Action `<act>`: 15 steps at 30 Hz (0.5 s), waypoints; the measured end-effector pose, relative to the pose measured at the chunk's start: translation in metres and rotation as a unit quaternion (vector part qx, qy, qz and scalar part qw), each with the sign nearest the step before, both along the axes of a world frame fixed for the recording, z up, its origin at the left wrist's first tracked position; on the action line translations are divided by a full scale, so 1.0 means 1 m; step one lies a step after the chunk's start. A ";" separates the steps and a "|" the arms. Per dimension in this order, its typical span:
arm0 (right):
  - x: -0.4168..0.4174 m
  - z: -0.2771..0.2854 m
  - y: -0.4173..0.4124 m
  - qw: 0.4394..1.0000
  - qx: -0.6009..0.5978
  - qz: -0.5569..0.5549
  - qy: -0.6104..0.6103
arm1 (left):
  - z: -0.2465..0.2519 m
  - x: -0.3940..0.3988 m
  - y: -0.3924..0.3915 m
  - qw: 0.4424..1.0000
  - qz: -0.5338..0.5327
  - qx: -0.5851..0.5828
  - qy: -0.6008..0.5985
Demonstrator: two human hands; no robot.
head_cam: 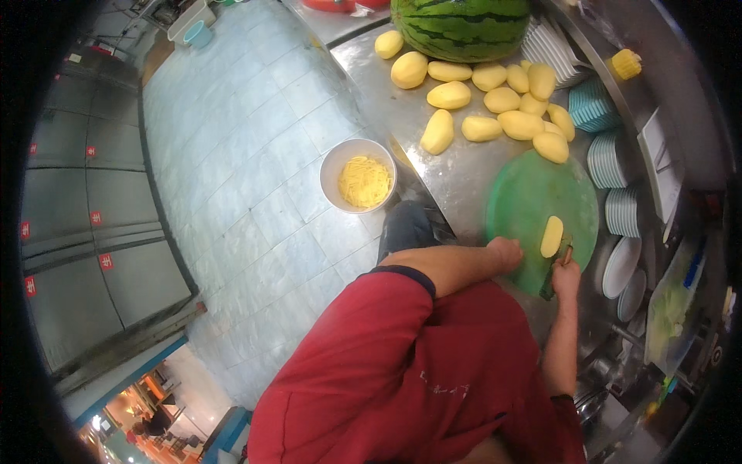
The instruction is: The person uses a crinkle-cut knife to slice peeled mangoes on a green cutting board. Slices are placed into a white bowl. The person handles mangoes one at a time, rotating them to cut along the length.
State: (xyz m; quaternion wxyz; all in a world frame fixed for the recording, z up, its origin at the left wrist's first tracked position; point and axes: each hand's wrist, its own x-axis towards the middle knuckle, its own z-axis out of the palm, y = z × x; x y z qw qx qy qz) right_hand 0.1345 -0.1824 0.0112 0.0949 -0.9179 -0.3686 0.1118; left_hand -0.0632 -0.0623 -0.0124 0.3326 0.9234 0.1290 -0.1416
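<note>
My right hand [566, 278] grips the wooden handle of a kitchen knife [548, 284]; its dark blade is low over a round green cutting board [522, 180]. On the board, just left of the knife, lies a pale yellow piece of peeled potato [552, 236] with a flat face up. My left hand [505, 255] is at the board's near left edge, fingers curled, apart from that piece; whether anything is inside it is hidden. Beyond the board several whole peeled potatoes [502, 100] are spread over the steel counter [400, 122], one overlapping the board's far rim.
A white bucket [330, 174] holding cut potato strips [365, 182] stands left of the counter, above the tiled floor [261, 214]. A watermelon [464, 29] sits at the back. Stacked white plates [623, 213] and turquoise dishes [594, 104] line the right side. Steel cabinets [64, 197] stand far left.
</note>
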 end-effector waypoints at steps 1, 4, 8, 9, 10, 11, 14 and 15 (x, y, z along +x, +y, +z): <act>-0.003 0.003 0.002 1.000 -0.005 -0.008 0.004 | -0.003 0.001 -0.002 1.000 0.021 -0.005 -0.013; -0.004 0.008 0.004 0.999 -0.017 -0.025 0.019 | -0.010 0.001 -0.004 0.997 0.064 -0.031 -0.025; -0.009 0.013 0.000 0.995 -0.057 -0.056 0.058 | 0.013 -0.016 0.012 0.999 0.043 0.004 -0.007; -0.012 0.018 0.001 0.993 -0.078 -0.065 0.067 | 0.006 -0.019 0.016 0.998 0.034 0.019 -0.039; -0.009 0.018 0.000 0.990 -0.091 -0.078 0.079 | -0.007 -0.018 0.021 0.997 0.018 0.037 -0.072; -0.007 0.015 -0.001 0.986 -0.104 -0.094 0.091 | -0.017 -0.019 0.026 0.993 0.001 0.053 -0.105; -0.014 0.026 0.005 0.999 -0.041 0.016 0.018 | -0.008 -0.031 0.052 0.992 -0.080 0.013 -0.094; -0.007 0.025 -0.003 0.996 -0.065 0.016 0.052 | 0.001 -0.033 0.057 0.995 -0.080 -0.039 -0.050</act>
